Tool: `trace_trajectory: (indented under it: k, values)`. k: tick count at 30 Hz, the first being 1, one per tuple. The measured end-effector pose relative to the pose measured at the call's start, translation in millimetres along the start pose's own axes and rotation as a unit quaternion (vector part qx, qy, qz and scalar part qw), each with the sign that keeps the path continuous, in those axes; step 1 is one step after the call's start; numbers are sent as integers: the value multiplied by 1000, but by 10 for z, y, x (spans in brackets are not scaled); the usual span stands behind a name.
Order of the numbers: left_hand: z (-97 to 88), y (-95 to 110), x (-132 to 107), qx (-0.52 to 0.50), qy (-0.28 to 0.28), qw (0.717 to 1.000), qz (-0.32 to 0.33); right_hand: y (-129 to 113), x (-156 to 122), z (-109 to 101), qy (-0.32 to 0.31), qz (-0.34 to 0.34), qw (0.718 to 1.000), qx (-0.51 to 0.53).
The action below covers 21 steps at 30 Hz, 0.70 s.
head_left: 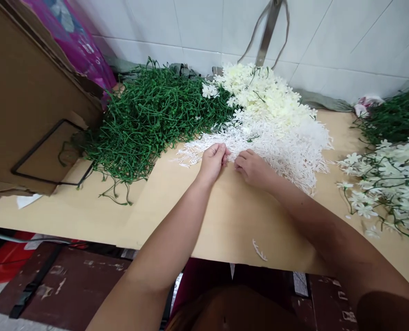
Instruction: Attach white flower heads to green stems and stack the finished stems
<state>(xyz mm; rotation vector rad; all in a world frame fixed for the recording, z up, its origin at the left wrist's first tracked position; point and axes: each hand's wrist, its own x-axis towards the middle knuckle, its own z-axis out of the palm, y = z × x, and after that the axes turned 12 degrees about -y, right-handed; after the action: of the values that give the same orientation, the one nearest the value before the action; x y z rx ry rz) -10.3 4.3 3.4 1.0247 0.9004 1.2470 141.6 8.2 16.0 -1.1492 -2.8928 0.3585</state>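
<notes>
My left hand (214, 160) is closed in a pinch at the front edge of a pile of thin white branched plastic sprigs (290, 147). Whatever it pinches is too small to name. Close to its right, my right hand (254, 169) has its fingers curled together against the same pile, and their contents are hidden. Behind the sprigs lies a heap of cream artificial flower heads (264, 94). To the left spreads a large tangle of green plastic stems (156, 119). One loose white sprig (259, 250) rests near the table's front edge.
The tan board-covered table (170, 209) runs along a white tiled wall. At the left stands a cardboard box (25, 92) beside a purple plastic bag (76, 46). Flowers joined to green stems (394, 184) are heaped at the right, with more green stems (397, 115) behind them.
</notes>
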Motion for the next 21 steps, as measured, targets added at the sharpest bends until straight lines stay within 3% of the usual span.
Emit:
trace_trajectory:
  k: [5,9,14,18,21]
  values:
    - [6,-11,-7,42,-3,999,6,180,-28,-192,108,21,985,131]
    - [1,0,-16,71,-12,997,6,239,213,-483,168,80,960,209]
    - [-12,6,-25,100,-24,995,-12,375,692,-654,154,136,971,123]
    - [-17,-19,-24,125,-37,991,-22,696,916,-703,205,214,951,83]
    - [-15,-33,-24,152,-52,987,-19,936,990,-757,247,230,940,54]
